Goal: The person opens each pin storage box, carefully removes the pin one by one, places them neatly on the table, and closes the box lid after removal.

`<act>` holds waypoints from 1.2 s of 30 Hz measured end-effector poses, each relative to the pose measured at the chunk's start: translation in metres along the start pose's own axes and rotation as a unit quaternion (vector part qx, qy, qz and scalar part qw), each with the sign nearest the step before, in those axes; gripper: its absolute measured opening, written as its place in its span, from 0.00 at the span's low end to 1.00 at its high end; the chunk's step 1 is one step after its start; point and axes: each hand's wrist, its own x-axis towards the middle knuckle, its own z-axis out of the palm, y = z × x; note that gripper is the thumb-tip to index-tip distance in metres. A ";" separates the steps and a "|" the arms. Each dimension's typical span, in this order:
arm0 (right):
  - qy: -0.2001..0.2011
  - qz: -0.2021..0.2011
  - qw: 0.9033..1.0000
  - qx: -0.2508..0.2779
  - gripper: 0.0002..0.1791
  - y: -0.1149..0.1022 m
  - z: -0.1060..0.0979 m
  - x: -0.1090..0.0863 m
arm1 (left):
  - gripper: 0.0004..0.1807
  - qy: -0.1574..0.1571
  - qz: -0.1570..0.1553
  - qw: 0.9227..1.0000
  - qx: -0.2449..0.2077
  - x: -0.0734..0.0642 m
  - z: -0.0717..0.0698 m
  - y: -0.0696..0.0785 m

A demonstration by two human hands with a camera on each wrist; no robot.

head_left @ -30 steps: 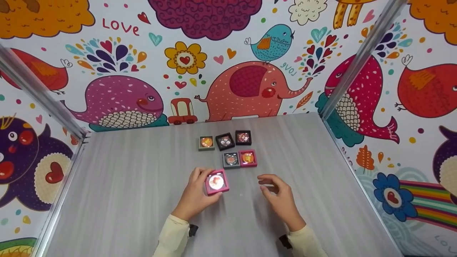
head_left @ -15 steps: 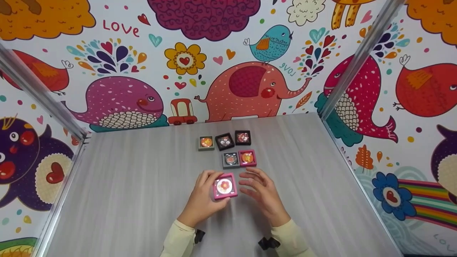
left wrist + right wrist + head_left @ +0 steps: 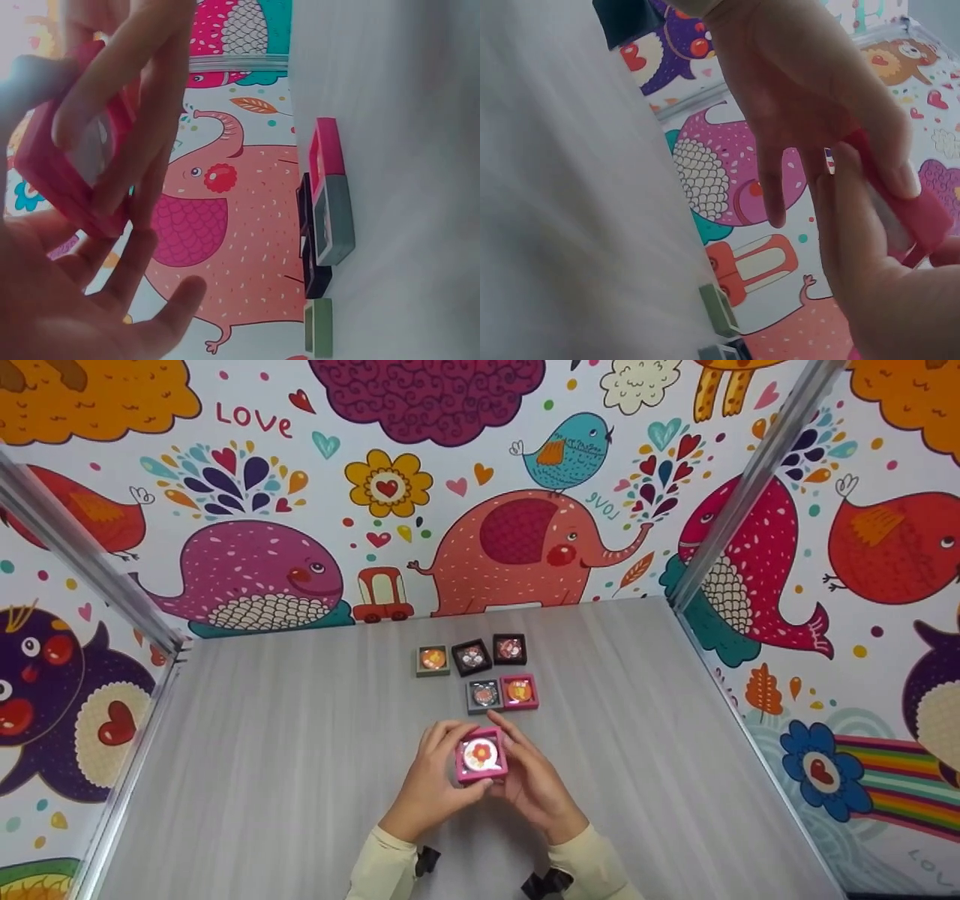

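Note:
A small pink square display box [image 3: 481, 755] with a clear window is held up over the table. Inside it shows a white disc with a red flower. My left hand [image 3: 433, 784] grips the box by its left side, thumb at the lower edge and fingers along the top. From the other side my right hand [image 3: 541, 791] holds its right edge, and in the left wrist view its fingers [image 3: 124, 82] lie across the back of the box. Further back on the table lie a grey box [image 3: 484, 696] and another pink box [image 3: 520, 691], side by side.
Behind those two stand an olive-green box [image 3: 433, 661] and two black boxes [image 3: 472, 658], each with a round piece inside. The grey wood-grain table [image 3: 285, 750] is bounded by printed walls [image 3: 262, 574] with metal corner strips [image 3: 724, 521].
My left hand has moved the pink box to the right and tilted it more toward the head camera. My right hand has come in from the right and taken hold of its right side.

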 end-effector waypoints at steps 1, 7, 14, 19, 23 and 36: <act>-0.004 0.002 1.000 0.016 0.30 0.001 -0.001 -0.001 | 0.43 0.000 -0.001 1.000 -0.007 0.000 0.000 0.000; -0.017 0.017 0.988 0.152 0.25 0.012 -0.005 -0.003 | 0.44 0.004 0.003 0.999 -0.035 0.000 -0.002 0.001; -0.066 0.030 0.965 0.252 0.26 0.018 -0.007 -0.002 | 0.44 -0.002 0.006 0.999 -0.049 -0.003 -0.003 0.001; -0.064 0.028 0.967 0.244 0.32 0.019 -0.009 -0.003 | 0.44 -0.013 0.002 0.999 -0.033 -0.003 -0.003 0.008; -0.062 0.028 0.970 0.234 0.27 0.018 -0.011 -0.004 | 0.44 -0.019 0.002 1.000 -0.018 -0.002 -0.004 0.013; -0.119 0.021 0.966 0.230 0.21 0.021 -0.018 -0.008 | 0.42 -0.012 0.032 0.997 -0.065 -0.004 -0.004 0.014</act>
